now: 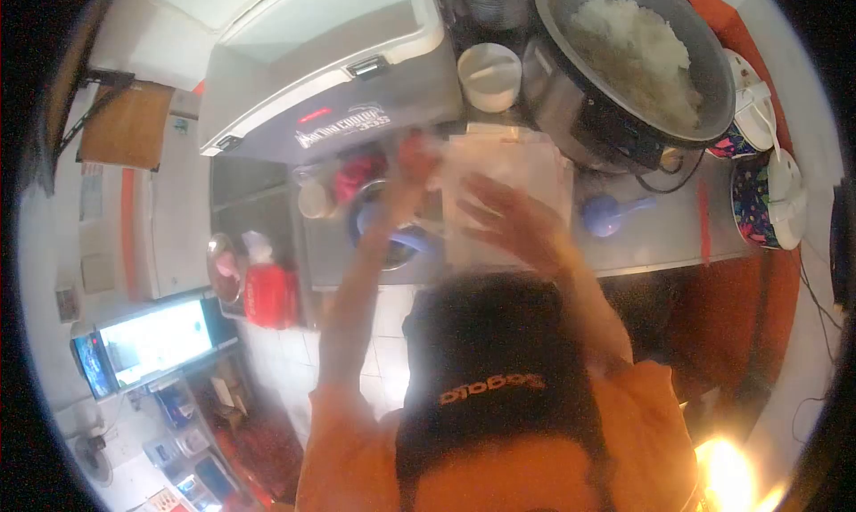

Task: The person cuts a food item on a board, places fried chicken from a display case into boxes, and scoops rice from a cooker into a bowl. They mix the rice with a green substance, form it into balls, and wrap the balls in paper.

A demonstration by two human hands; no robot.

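A stack of pale paper sheets (pixel 530 169) lies on the metal counter in front of me. My right hand (pixel 508 213) rests over the sheets with its fingers spread. At the sheets' left edge is my left hand (pixel 417 160), blurred by motion; whether it holds anything cannot be made out. Below my left forearm sits a round metal bowl (pixel 395 255) with a blue-handled utensil (pixel 408 239) in it. A crumpled red item (pixel 359 175) and a small pale cup (pixel 315 200) are to the left of that hand.
An open cooler box (pixel 374 115) stands at the back left. Behind the sheets is a white lidded container (pixel 490 77). A large pot of rice (pixel 637 62) fills the back right. A blue scoop (pixel 604 216) lies right of the sheets; patterned containers (pixel 756 204) stand farther right.
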